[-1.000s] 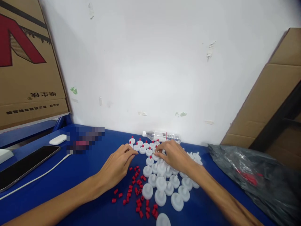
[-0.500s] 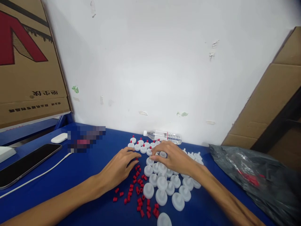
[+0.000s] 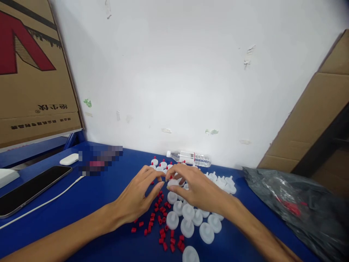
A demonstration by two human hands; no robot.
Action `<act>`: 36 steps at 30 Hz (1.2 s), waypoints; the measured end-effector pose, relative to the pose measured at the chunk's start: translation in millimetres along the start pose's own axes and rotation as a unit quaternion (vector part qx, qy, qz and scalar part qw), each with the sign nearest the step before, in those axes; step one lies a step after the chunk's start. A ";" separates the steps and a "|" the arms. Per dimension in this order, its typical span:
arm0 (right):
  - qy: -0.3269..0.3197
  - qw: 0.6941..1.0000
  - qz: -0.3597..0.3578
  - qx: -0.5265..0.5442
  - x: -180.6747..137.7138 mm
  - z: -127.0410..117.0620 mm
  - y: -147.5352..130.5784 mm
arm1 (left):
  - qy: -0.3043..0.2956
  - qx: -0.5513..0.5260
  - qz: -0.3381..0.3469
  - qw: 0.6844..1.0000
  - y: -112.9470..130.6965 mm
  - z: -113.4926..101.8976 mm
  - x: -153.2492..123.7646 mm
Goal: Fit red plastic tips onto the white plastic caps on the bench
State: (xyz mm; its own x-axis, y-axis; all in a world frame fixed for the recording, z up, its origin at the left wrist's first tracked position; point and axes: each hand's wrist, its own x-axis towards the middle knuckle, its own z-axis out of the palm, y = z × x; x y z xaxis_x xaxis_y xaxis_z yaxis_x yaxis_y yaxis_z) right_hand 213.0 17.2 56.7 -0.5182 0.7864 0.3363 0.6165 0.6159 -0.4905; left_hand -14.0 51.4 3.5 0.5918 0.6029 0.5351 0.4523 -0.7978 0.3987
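Observation:
My right hand (image 3: 197, 189) pinches a white round cap (image 3: 172, 183) between thumb and fingers, just above the blue table (image 3: 103, 211). My left hand (image 3: 137, 196) meets it fingertip to fingertip, its thumb and forefinger pinched at the cap; what they hold is too small to make out. Below the hands lie several small red plugs (image 3: 163, 218) and several bare white caps (image 3: 188, 222). Behind the hands stand several white caps with red plugs fitted (image 3: 160, 164).
A clear water bottle (image 3: 189, 158) lies by the wall. A dark plastic bag (image 3: 297, 207) fills the right side. At the left are a black phone (image 3: 29, 189), a white cable (image 3: 43, 207), a white case (image 3: 68, 159) and a cardboard box (image 3: 32, 72).
My right hand lifted a white cap off the pile and drew it leftward. My left hand rose from the red plugs to meet it.

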 end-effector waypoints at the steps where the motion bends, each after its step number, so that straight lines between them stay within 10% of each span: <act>1: -0.008 1.000 -0.009 -0.002 -0.3 1.3 -4.3 | -0.008 -0.006 0.002 1.000 0.6 -0.6 -0.9; 13: 0.018 0.990 -0.079 -0.115 1.8 -0.8 16.1 | -0.004 -0.033 -0.015 0.999 -2.2 -1.2 -0.8; 36: 0.065 0.989 0.013 -0.129 5.7 20.8 45.0 | -0.048 0.051 -0.016 0.997 -26.6 17.3 -1.6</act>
State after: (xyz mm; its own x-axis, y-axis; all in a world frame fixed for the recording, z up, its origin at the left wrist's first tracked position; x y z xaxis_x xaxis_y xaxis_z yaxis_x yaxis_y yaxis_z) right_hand 225.4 48.4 19.8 -0.4290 0.7914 0.4356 0.7687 0.5731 -0.2841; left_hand -15.4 71.8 -20.8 0.6353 0.6295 0.4474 0.5338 -0.7766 0.3346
